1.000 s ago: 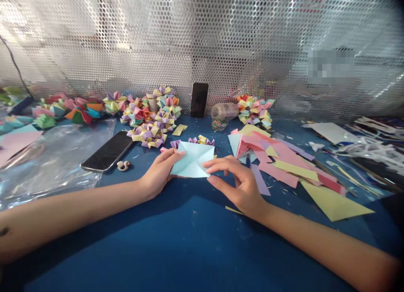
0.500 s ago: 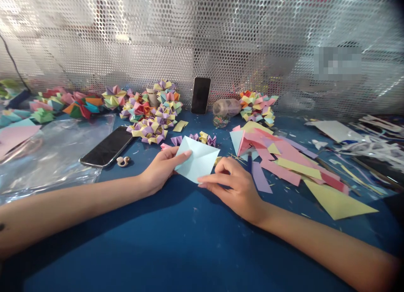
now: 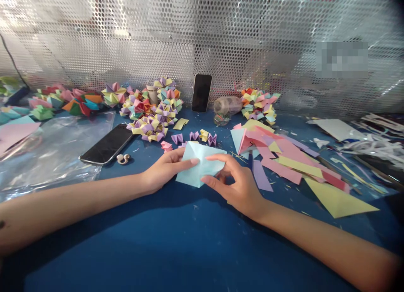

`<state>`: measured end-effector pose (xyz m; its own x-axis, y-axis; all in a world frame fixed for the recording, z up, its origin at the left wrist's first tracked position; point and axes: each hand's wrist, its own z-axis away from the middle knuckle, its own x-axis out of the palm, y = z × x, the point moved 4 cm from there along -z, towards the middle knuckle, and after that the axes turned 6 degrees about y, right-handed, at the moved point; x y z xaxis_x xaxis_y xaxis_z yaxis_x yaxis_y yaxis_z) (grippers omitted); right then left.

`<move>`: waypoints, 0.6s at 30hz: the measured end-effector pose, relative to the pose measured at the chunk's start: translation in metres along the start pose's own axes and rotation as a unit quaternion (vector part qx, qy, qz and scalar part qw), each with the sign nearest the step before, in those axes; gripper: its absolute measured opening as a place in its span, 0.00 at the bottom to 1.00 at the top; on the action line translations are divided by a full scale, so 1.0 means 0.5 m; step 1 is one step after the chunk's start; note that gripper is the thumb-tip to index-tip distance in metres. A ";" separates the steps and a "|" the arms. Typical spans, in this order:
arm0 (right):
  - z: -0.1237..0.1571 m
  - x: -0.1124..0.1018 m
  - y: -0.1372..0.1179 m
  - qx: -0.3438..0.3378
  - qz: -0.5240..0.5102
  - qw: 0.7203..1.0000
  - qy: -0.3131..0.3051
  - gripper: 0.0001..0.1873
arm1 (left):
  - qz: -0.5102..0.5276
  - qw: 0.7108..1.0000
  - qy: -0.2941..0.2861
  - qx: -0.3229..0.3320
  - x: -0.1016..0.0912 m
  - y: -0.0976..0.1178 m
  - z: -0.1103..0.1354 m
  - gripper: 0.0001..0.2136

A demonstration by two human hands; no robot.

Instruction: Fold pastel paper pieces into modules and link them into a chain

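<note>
Both hands gripped a pale blue paper square on the blue table: the left hand pinched its left edge, the right hand its right corner. Small folded paper pieces lay just behind, a black smartphone to the left, and loose coloured sheets crowded the right.

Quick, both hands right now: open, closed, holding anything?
Left hand: closed on the light blue paper, at its left edge.
Right hand: pinching the same paper at its right side.
</note>
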<state>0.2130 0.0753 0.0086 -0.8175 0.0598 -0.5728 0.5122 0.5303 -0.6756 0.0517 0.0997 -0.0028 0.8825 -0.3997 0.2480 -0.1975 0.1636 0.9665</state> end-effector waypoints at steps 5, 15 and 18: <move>-0.002 -0.002 -0.002 0.000 -0.025 0.999 0.031 0.17 | -0.022 1.000 -0.021 -0.001 0.003 -0.003 0.003 0.08; -0.001 -0.003 -0.001 -0.005 -0.052 0.998 0.046 0.15 | -0.016 1.000 0.019 -0.005 0.001 -0.003 0.001 0.09; -0.001 -0.003 -0.001 -0.011 -0.052 0.998 0.042 0.15 | -0.023 0.999 0.025 -0.002 0.001 -0.003 0.002 0.10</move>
<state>0.2137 0.0754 0.0098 -0.8857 0.0736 -0.4584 0.4182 0.5550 -0.7190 0.0519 0.0984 -0.0040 0.9111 -0.3603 0.2003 -0.1553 0.1502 0.9764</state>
